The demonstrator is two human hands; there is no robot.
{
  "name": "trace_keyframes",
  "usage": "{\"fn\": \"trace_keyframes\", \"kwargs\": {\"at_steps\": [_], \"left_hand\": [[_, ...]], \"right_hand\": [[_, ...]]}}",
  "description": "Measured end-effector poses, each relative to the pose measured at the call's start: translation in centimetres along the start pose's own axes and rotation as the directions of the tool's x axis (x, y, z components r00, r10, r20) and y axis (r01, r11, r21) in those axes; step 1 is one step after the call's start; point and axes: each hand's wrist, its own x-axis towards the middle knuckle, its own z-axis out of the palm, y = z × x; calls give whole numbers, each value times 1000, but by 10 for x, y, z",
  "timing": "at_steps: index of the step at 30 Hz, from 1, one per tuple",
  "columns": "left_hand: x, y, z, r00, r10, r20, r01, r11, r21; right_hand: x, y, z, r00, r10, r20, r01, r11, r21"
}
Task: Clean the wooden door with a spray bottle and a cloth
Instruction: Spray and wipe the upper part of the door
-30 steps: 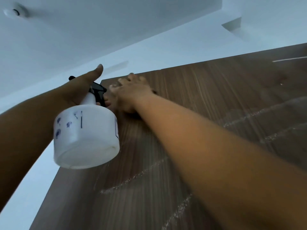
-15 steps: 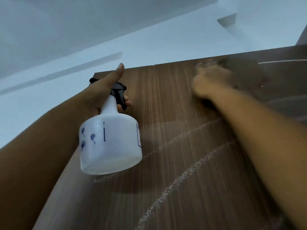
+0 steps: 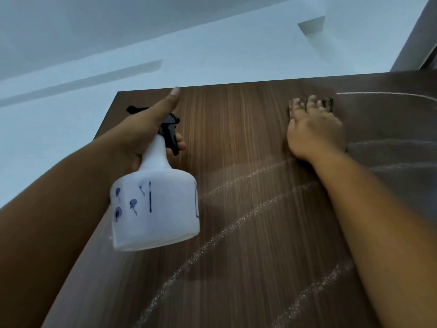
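Our right hand w/ cloth flat under straight fingers has swept from door's far-left corner to far right; top edge prob. wiped. Left-hand grip wraps spray bottle neck, near left.

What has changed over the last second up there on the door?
The right hand swept the cloth rightward along the door top, from beside the spray bottle. The left hand kept gripping the bottle, thumb raised. Wet streaks remain.
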Motion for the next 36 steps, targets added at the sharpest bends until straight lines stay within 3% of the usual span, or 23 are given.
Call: {"fn": "trace_keyframes", "kwargs": {"at_steps": [2,4,7,9,10,13,16,18,20,22,25,27,29,32,34,36], "left_hand": [[-1,-4,2,1000,-8,26,8,1000,4],[-2,-9,5,998,-35,52,37,999,-28],[-5,-16,7,993,-75,96,85,991,-103],[-7,-17,11,986,-73,147,91,989,-117],[-8,-18,13,987,-71,147,88,990,-111],[-11,-21,16,994,-72,88,80,993,-89],[-16,-21,12,995,-53,80,61,994,-89],[-19,-21,8,997,-40,59,44,996,-71],[-23,-18,8,998,-45,50,47,998,-51],[-27,-15,9,998,-48,43,50,997,-55],[-32,-10,10,998,-57,28,59,995,-83],[-35,-7,12,999,-44,16,45,996,-79],[-38,-7,11,1000,-21,5,21,998,-58],[-43,-7,5,1000,-15,14,16,999,-52],[-45,-3,2,1000,-11,17,12,999,-48],[-47,-1,0,1000,-12,11,13,999,-44]], "right_hand": [[-10,-20,3,999,6,-34,-6,1000,4],[-30,-61,7,980,-186,-75,188,982,20],[-66,-113,16,821,-569,-41,570,814,111],[-71,-117,14,737,-675,13,663,728,175],[-66,-109,12,733,-680,22,666,723,185],[-37,-61,8,848,-531,5,527,842,114],[-23,9,2,989,-151,-8,151,987,51],[-27,21,-1,999,37,-14,-36,999,33],[-41,-7,1,997,66,-29,-66,998,10],[-63,-53,7,989,-141,-47,143,988,49],[-95,-103,11,832,-555,12,544,820,177],[-91,-94,6,765,-643,48,623,756,199],[-75,-61,5,828,-559,35,550,823,141],[-51,15,-1,983,-183,-21,183,983,26],[-45,49,-9,999,54,-4,-54,998,34],[-46,42,-9,990,139,-13,-139,990,39]]}}
